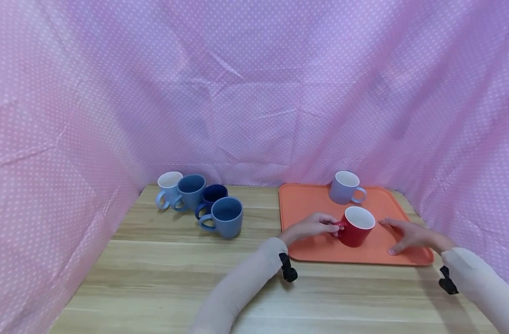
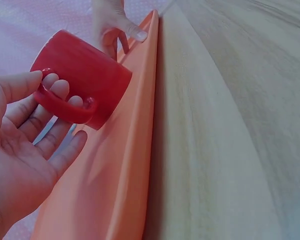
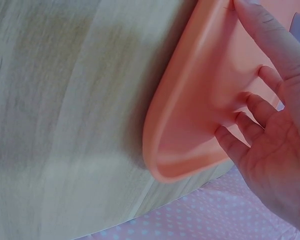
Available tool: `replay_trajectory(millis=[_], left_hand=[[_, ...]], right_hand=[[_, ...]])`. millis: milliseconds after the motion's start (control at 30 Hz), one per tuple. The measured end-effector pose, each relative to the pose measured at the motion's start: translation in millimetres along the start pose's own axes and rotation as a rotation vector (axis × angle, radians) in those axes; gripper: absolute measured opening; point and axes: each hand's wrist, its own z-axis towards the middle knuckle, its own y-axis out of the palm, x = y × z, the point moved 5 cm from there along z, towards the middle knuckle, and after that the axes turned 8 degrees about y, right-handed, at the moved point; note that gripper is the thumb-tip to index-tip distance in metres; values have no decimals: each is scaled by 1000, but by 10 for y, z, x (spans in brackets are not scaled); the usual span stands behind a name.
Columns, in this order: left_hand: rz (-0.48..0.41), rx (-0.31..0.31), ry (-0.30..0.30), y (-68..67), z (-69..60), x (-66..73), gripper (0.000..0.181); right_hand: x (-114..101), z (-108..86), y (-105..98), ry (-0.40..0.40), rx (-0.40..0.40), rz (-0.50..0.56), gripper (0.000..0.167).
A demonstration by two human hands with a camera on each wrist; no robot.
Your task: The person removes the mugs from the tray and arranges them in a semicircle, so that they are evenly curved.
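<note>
One red mug [image 1: 354,235] is over the orange tray [image 1: 304,208] near its middle, your left hand [image 1: 314,226] curled through the mug's handle [image 2: 65,109]; your right hand [image 1: 412,234] spreads loosely, holding nothing. That one-sided hold could let the mug tip; swinging it backward could knock the lavender mug [image 1: 340,193]. Only the left wrist view shows fingertips [image 2: 60,89] inside the handle; whether the base touches, you cannot tell.

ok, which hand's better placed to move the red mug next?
Left, likely: the left hand has fingers through the handle of the red mug. The right hand holds nothing, its fingers spread over the orange tray.
</note>
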Motion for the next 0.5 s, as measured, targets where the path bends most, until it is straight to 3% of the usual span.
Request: replay_trajectory(millis=[500], left_hand=[[-106,167,-87,-31,-159,48,23]], right_hand=[[23,24,-2,34,-11,-29,96]])
